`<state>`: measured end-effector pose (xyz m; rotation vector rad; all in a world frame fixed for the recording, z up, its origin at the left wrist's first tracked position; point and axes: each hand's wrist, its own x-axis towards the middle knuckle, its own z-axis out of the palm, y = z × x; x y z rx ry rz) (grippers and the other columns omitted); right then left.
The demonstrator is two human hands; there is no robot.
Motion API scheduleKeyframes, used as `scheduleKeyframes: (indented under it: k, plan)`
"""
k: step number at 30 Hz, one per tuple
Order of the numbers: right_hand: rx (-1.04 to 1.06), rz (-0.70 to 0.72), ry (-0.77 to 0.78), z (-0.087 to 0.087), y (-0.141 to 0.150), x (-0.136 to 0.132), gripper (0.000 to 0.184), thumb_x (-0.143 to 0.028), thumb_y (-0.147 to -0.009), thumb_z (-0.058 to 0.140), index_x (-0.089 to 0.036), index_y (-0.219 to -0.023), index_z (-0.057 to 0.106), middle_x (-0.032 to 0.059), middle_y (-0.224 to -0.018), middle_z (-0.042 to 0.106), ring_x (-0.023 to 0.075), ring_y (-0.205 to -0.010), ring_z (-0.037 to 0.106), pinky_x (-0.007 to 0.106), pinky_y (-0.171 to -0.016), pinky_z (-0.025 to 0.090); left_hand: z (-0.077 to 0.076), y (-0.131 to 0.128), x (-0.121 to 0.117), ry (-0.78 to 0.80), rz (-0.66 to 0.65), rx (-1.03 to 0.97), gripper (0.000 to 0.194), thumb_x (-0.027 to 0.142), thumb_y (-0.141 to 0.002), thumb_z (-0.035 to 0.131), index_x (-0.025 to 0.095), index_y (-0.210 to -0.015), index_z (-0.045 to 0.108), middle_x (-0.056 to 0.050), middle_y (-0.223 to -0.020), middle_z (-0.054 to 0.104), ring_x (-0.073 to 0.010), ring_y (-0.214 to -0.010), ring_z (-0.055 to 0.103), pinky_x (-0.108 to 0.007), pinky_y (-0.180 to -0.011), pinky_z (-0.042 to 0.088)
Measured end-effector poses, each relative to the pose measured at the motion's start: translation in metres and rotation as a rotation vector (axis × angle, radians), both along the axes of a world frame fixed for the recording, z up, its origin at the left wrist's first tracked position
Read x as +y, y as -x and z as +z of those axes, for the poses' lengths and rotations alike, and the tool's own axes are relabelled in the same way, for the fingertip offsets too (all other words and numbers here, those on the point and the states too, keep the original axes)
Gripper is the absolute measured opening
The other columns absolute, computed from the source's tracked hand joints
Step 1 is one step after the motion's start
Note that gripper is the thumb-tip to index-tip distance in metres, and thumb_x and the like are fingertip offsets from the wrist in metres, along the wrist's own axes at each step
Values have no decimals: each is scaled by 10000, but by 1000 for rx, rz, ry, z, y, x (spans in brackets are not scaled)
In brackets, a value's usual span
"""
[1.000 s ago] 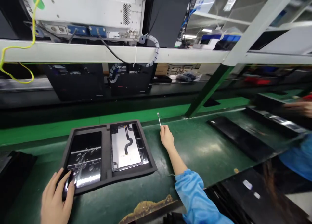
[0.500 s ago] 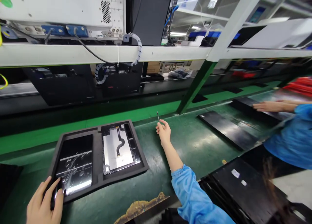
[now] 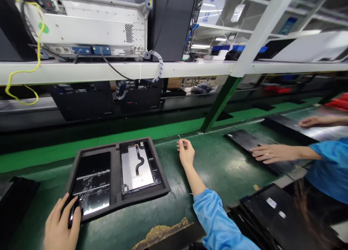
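A black foam tray (image 3: 117, 181) lies on the green bench. Its left recess holds a glossy black display panel (image 3: 92, 181) with marks on its surface. In its right recess lies a second panel (image 3: 130, 170), silvery back up, with a curved black flex cable (image 3: 139, 161) across it. My left hand (image 3: 62, 221) rests at the tray's near left corner, fingers spread and touching the edge. Beyond the tray's right side, my right hand (image 3: 186, 154) is closed in a pinch above the bench. A small thin piece (image 3: 179, 136) pokes up from its fingertips, too small to name.
A co-worker's hand (image 3: 272, 154) lies on a flat black panel (image 3: 244, 139) to the right. Their other hand rests over another dark panel (image 3: 288, 128). Dark panels (image 3: 274, 210) are stacked below right. A green post (image 3: 221, 105) and a shelf rail (image 3: 185, 69) stand at the back.
The view has shifted, so most things sit lower and further right. The thin piece shows less above my right fingers. One co-worker's hand has come onto the nearer black panel.
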<state>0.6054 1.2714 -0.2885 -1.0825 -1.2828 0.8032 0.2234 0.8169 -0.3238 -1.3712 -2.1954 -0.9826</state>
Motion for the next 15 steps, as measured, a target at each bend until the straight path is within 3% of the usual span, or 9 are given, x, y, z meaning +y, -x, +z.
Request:
scheduleKeyframes:
  k: [6,15]
  plan:
    - [-4,-19,-8,0,-4,1,685,-736,-1027,634,-151,-1364,753,159,-1230,846,151,-779,742,297,-706,652,4,-6,2,15,25,-24,386,386,-1140,534,194,-1452,655,-204,-1683,577,-458,-1611,507,-720,-1332,431]
    - [-83,-23,7,-6,-6,3,819,-781,-1018,604,-151,-1527,727,203,-1411,805,156,-751,757,347,-747,685,11,-15,1,11,52,-73,397,414,-1146,537,218,-1463,673,-160,-1680,587,-404,-1627,489,-636,-1351,416]
